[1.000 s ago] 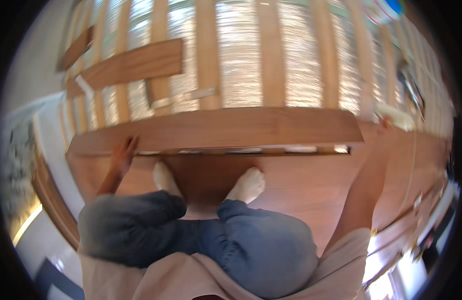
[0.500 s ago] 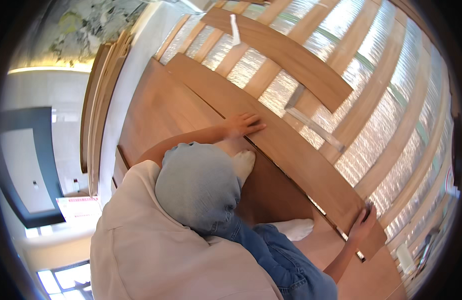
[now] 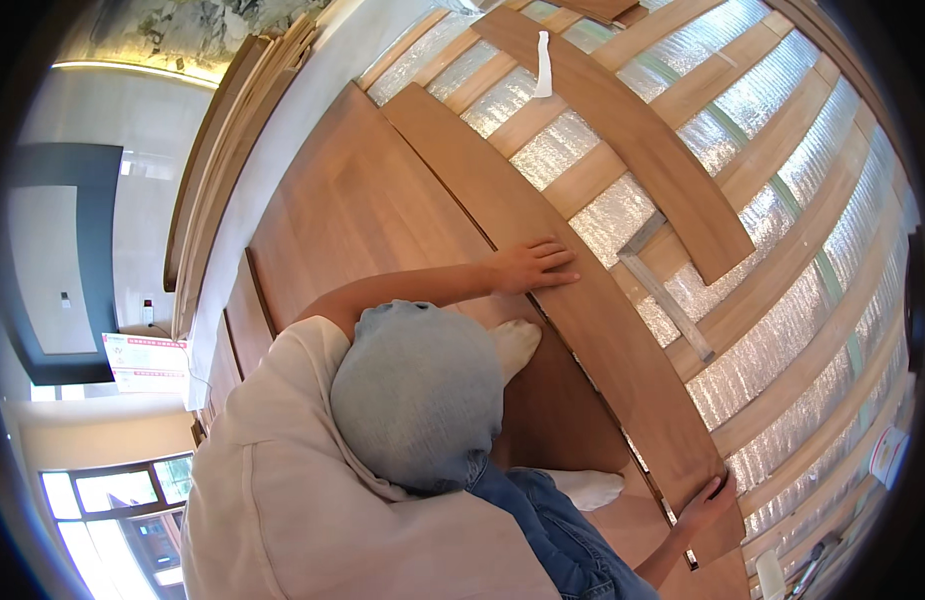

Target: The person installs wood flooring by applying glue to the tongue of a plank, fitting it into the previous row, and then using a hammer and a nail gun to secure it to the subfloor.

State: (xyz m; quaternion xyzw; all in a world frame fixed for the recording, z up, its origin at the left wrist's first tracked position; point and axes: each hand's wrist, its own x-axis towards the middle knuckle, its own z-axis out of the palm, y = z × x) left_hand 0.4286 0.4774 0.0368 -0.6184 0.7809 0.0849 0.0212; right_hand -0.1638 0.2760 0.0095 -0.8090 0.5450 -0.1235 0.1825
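Lying in the head view from upper left to lower right, the long, flat, brown wooden floorboard (image 3: 610, 322) keeps its long axis along the reddish-brown laid wooden floor (image 3: 362, 200), with a narrow dark gap (image 3: 627, 440) between, wider toward lower right. The bare left hand (image 3: 530, 266) rests flat, unclosed, near the board's middle. The bare right hand (image 3: 702, 510) is nearer the lower-right end, fingers at the outer edge; whether it grips, I cannot tell.
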